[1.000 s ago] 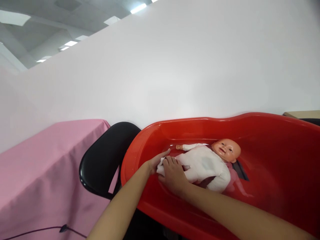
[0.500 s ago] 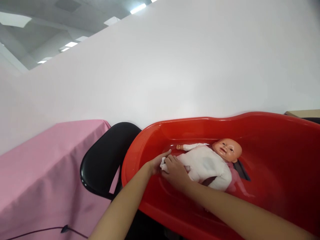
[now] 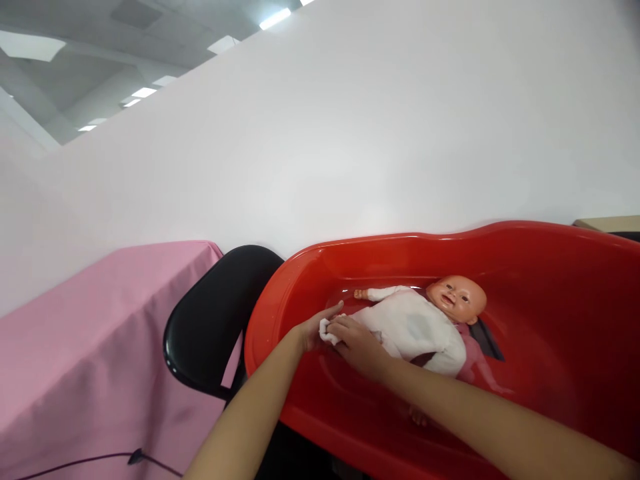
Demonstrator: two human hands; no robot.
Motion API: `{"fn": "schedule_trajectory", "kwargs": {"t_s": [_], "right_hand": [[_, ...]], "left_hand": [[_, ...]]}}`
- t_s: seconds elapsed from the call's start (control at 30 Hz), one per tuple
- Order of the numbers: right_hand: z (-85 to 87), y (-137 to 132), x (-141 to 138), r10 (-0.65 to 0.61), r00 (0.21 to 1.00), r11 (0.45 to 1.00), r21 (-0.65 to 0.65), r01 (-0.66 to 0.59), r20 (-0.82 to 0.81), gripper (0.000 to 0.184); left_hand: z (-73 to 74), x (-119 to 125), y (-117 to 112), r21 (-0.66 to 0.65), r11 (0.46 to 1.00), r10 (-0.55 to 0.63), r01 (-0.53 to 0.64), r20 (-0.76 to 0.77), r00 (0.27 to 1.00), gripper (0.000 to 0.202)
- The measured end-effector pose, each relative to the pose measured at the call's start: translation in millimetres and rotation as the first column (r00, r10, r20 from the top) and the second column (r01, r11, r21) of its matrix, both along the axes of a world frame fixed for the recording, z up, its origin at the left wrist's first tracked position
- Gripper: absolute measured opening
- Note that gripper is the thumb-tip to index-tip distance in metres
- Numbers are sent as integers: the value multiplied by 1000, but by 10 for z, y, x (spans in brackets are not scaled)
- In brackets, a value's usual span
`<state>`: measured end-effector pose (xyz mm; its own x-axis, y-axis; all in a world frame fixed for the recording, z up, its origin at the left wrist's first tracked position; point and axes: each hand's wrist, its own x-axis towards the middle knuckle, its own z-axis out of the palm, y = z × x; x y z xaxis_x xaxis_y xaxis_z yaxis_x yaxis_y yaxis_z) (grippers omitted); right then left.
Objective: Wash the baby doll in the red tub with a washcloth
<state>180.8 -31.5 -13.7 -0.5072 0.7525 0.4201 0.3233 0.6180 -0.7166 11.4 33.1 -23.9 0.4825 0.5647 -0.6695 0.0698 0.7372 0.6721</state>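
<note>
A red tub (image 3: 500, 247) takes up the space around both hands, with a pink-draped worktop (image 3: 100, 333) and a black chair (image 3: 210, 320) to their left. A doll (image 3: 415, 327) in white clothing lies inside the tub, just right of the fingers. The left hand (image 3: 314, 329) and right hand (image 3: 357, 341) meet at the doll's white foot end (image 3: 326, 329), fingers pinched around it.

Both forearms are bare right up to the bottom edge of the view, with no sleeves showing. The left hand (image 3: 313, 331) and right hand (image 3: 361, 347) wear no gloves, rings or watch that I can see.
</note>
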Motion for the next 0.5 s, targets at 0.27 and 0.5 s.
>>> {"fn": "schedule_trajectory", "kwargs": {"t_s": [0.27,0.5], "right_hand": [[95,59,116,108,994,993,-53,-107,16,22],[23,81,82,126,990,987,-90,-131,-62,24]], "left_hand": [[75,40,-25,-33,998,47,-45,87,995,57],[131,42,-80,-14,999,52,-52,65,996,57]]}}
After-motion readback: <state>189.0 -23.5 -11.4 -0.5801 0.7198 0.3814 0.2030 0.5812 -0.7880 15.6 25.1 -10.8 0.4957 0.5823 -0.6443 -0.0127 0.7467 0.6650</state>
